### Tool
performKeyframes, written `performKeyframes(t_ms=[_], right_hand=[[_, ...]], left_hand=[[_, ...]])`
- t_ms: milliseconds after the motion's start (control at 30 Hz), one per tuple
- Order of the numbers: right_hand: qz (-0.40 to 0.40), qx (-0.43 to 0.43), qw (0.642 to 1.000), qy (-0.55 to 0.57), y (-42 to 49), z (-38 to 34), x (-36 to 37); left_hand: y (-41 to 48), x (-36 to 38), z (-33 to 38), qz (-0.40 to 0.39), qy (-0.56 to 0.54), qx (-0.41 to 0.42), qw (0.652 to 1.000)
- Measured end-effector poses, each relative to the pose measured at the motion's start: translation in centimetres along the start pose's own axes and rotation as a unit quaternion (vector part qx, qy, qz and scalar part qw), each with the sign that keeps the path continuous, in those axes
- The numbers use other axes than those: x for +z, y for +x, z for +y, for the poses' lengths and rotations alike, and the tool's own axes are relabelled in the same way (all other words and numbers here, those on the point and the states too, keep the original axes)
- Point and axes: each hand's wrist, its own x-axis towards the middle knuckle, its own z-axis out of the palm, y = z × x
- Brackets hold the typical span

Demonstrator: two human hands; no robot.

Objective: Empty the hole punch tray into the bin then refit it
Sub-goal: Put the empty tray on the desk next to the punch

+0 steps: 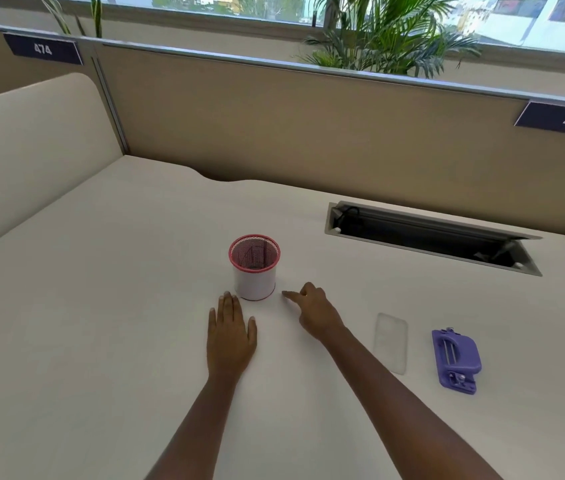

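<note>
A small round bin (254, 268) with a red mesh rim and white side stands upright in the middle of the desk. My left hand (231, 332) lies flat on the desk just in front of it, fingertips near its base. My right hand (312, 311) rests to the bin's right, its fingers curled loosely and pointing at the base, holding nothing. A clear plastic tray (391, 342) lies flat on the desk to the right. Further right lies the purple hole punch (456, 361), turned underside up, apart from the tray.
A cream desk (101, 323) spans the view, closed in by tan partition panels (274, 126) at the back and left. An open cable trough (430, 237) sits in the desk at the back right. Plants (385, 32) stand behind the partition.
</note>
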Motion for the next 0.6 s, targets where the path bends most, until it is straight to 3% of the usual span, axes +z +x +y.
performKeyframes(t_ms=[200,467,600], right_hand=[[0.014,-0.020,0.999,-0.023,-0.3,0.2,0.9],[0.086,0.026,0.991,0.100,-1.9,-0.2,2.1],[0.084,0.046,0.991,0.098,-1.5,-1.1,2.0]], left_hand=[[0.0,0.1,-0.2,-0.004,0.005,-0.005,1.000],[0.0,0.0,-0.1,-0.008,0.013,-0.007,1.000],[0.0,-0.1,0.0,-0.008,0.016,-0.006,1.000]])
